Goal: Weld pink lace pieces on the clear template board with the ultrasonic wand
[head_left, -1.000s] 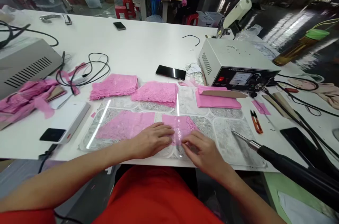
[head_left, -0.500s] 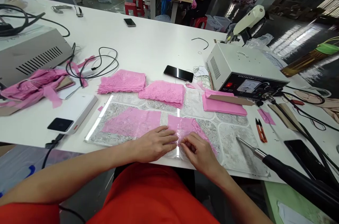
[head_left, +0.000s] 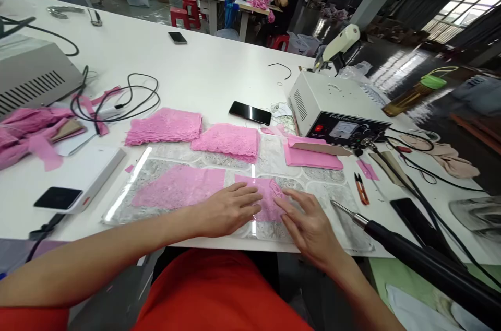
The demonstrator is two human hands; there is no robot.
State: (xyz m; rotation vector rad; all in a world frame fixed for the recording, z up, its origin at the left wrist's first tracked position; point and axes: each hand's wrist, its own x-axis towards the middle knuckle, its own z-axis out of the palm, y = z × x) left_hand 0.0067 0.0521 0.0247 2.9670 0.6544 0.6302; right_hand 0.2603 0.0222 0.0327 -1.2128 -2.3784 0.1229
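Observation:
My left hand [head_left: 229, 209] lies flat with its fingers stretched over the edge of a pink lace piece [head_left: 180, 187] on a clear patterned work mat [head_left: 324, 192]. A smaller pink lace piece [head_left: 270, 195] lies just right of it, and my right hand [head_left: 309, 224] rests flat on that piece with its fingers apart. Neither hand grips anything. Two stacks of pink lace [head_left: 166, 126] [head_left: 229, 140] sit behind the mat.
A black-handled tool with a metal tip [head_left: 391, 237] lies at my right. A white control box [head_left: 332, 109], orange snips [head_left: 362, 190], pink strips [head_left: 311, 156], a black phone [head_left: 250, 113], cables [head_left: 125, 101] and a grey machine [head_left: 31, 78] ring the mat. A person sews far behind.
My right hand has gone from pinching the small lace piece to lying flat on it. The left hand has stayed flat in place. The view shifted slightly.

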